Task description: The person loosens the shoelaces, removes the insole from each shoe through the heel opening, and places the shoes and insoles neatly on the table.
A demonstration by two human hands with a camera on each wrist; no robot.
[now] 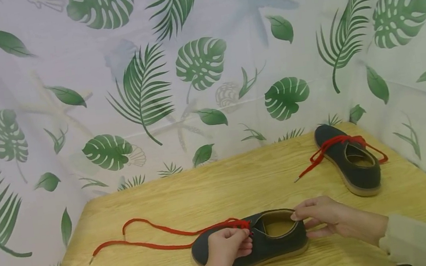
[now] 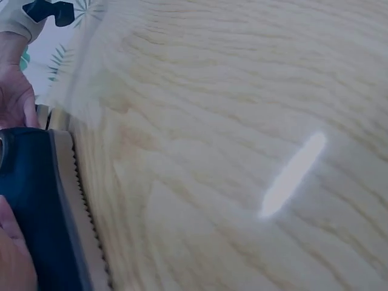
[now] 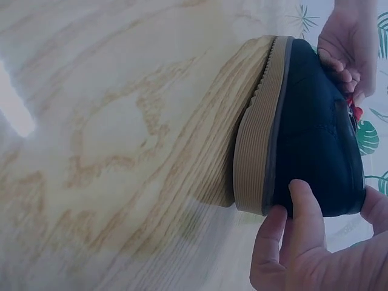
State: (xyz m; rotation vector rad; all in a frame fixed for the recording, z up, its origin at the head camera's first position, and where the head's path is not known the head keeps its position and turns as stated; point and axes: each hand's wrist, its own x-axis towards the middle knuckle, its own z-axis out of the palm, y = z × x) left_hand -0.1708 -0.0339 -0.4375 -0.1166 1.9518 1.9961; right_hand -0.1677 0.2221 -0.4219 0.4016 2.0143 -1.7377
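Observation:
A dark navy shoe [image 1: 269,250] with a tan sole lies on the table, its toe to the left. My left hand [image 1: 227,249] reaches over its front part, thumb and forefinger pinching the red shoelace [image 1: 167,246] near the eyelets; the fingertips partly hide the spot. The two long lace ends trail left over the toe onto the table. At the heel, my right hand [image 1: 329,216] grips the shoe, thumb at the collar and fingers behind the heel. In the right wrist view those fingers [image 3: 306,212] touch the back of the shoe [image 3: 309,133].
A second navy shoe [image 1: 361,172] stands at the table's back right, its red laces [image 1: 320,151] tied in a bow. The wooden table [image 1: 157,202] ends against a white cloth [image 1: 202,107] printed with green leaves, at the back and sides.

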